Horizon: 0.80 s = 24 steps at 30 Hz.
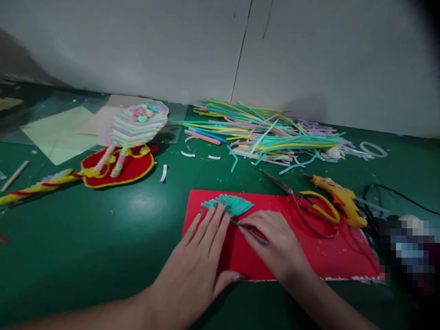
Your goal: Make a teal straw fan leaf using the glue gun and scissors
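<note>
Right hand [275, 239] pinches teal stem [258, 237]; left hand [202, 247] flat, unclenched, over fan [240, 205] atop red board [330, 256]; likely light, bendy; hold stem.

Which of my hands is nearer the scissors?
Right. Your right hand, pinching a teal strip, is just left of the scissors, near their handles; your left hand is farther left, at the teal fan.

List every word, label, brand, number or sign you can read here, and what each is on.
None can be read.
Red board, teal fan piece, scissors: no lettering visible.
Glue gun: no legible marking.
Pixelated patch at the right edge: too obscured to read.
</note>
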### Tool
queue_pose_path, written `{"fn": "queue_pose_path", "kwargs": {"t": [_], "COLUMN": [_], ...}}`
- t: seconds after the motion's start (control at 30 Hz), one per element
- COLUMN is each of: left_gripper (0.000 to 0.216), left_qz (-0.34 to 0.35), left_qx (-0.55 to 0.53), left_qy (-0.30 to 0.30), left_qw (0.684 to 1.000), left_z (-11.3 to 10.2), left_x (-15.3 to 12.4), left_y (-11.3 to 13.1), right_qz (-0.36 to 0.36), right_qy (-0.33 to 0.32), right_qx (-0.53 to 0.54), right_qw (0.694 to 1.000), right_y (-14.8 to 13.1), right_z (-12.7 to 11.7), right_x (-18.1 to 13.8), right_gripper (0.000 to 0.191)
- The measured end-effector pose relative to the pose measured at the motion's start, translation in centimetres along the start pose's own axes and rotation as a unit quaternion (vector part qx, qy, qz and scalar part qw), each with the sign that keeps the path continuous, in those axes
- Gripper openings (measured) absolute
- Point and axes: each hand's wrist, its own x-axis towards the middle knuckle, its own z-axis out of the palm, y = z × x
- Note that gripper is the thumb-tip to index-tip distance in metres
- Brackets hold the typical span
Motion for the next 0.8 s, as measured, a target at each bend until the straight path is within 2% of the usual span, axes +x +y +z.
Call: {"fn": "queue_pose_path", "kwargs": {"t": [0.1,0.3,0.8], "left_gripper": [0.083,0.087,0.084], "left_qz": [-0.001,0.002,0.001], "left_qx": [0.012,0.026,0.011], "left_qy": [-0.016,-0.011,-0.033], "left_qw": [1.0,1.0,0.999], "left_z": [0.7,0.7,0.7], "left_x": [-0.8,-0.2,0.0], "left_y": [0.5,-0.2,-0.7], "right_qz": [0.005,0.009,0.009], "right_qy": [-0.004,-0.007,0.002], "right_qx": [-0.005,-0.002,0.013], "right_qw": [1.0,1.0,1.0], "right_y": [-0.1,0.0,0.1], "right_z": [0.0,0.1,0.3], "right_x": [0.0,0.0,0.0], "right_gripper": [0.009,0.008,0.007]}}
